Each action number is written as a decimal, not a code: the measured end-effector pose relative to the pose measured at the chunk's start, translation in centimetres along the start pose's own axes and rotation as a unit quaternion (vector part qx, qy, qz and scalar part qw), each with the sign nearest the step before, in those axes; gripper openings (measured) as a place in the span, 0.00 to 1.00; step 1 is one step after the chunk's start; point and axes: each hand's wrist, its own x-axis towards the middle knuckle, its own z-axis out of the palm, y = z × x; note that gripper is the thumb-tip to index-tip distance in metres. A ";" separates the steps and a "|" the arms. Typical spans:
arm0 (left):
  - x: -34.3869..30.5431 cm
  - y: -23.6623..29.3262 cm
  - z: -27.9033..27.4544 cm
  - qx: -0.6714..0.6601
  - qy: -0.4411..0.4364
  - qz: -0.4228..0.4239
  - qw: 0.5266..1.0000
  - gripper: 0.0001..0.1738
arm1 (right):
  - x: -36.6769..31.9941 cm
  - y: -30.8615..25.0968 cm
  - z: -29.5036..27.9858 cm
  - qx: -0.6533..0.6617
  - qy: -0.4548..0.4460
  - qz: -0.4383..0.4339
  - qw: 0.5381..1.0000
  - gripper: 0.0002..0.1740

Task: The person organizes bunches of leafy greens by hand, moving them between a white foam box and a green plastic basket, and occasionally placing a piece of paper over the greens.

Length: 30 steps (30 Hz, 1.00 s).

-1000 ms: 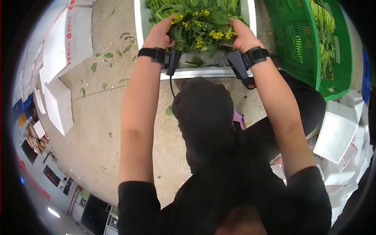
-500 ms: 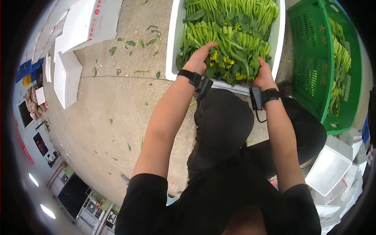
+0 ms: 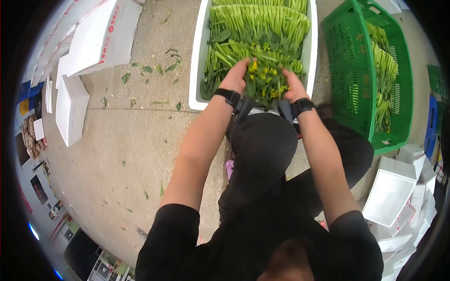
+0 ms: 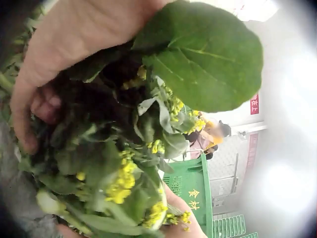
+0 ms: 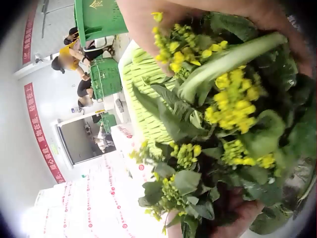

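Both hands hold the bunch of leafy greens with yellow flowers between them, at the near end of the white box. The left hand grips its left side, fingers curled over the leaves; the right hand grips the opposite side, its fingers partly hidden by leaves. The hands stand apart by the width of the bunch. In the left wrist view a broad leaf sticks out beside the left hand; in the right wrist view a pale stem lies slantwise across the flowers

Beyond the bunch, pale green stalks lie in rows inside the white box. To its right stands the green crate, with more greens in it. Loose leaves lie on the floor to the left, near white cartons. Foam boxes are piled at the lower right. The right wrist view also shows a person in a yellow top near green crates
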 end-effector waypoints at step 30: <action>-6.5 -2.8 6.9 0.019 0.089 0.112 0.990 0.35 | 1.8 -3.3 -5.9 -0.140 -0.098 -0.012 0.985 0.27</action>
